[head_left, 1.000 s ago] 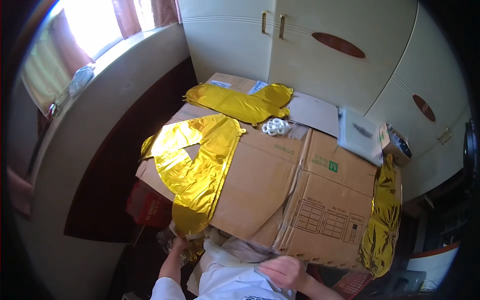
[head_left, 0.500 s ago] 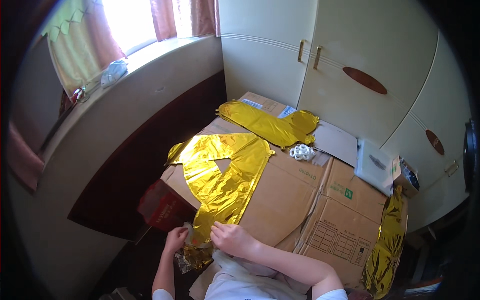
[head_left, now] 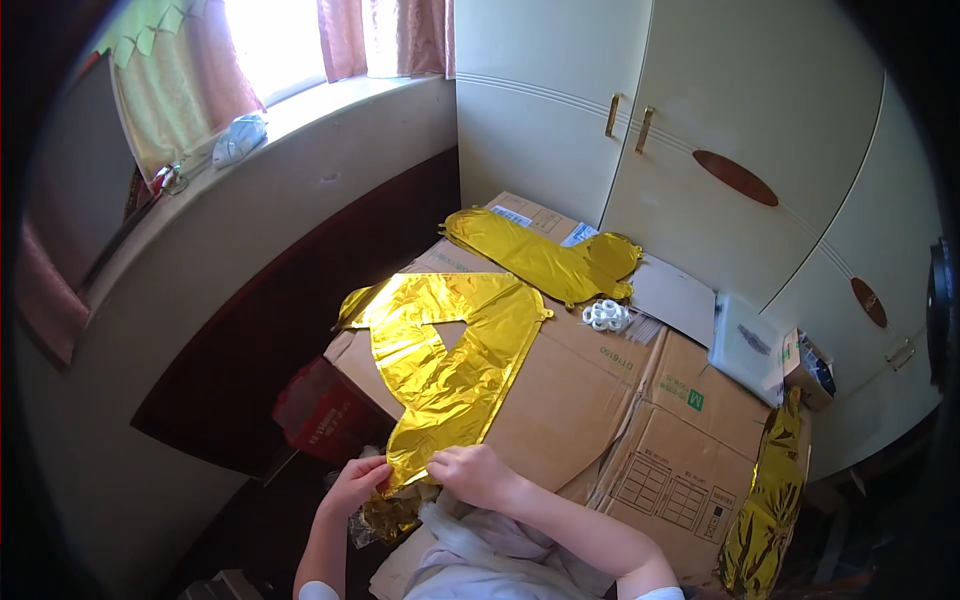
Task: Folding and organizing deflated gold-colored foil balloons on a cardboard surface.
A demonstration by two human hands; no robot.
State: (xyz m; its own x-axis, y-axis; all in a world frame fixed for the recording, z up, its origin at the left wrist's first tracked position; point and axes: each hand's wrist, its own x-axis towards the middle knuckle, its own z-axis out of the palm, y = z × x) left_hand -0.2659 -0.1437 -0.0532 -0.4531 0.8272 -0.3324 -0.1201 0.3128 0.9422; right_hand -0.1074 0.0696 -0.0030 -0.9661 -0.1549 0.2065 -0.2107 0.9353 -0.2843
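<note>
— Hands first: what are you seeing?

— I'm watching both working the near end of the gold foil balloon [head_left: 450, 360]. The left hand [head_left: 355, 484] is pinching its bottom edge, fingers closed on the foil. The right hand [head_left: 477, 473] is pressing on the same end just beside it, fingers curled down onto the foil (whether they are actually gripping, I cannot tell).

— Where is the balloon lying?

— It's lying flat across the cardboard boxes [head_left: 600, 420], its near end hanging over the edge by the hands. A second gold balloon [head_left: 545, 255] is resting farther back, a small white roll cluster [head_left: 605, 316] is sitting between them to the right, and crumpled gold foil [head_left: 765, 500] is drooping off the right side.
</note>
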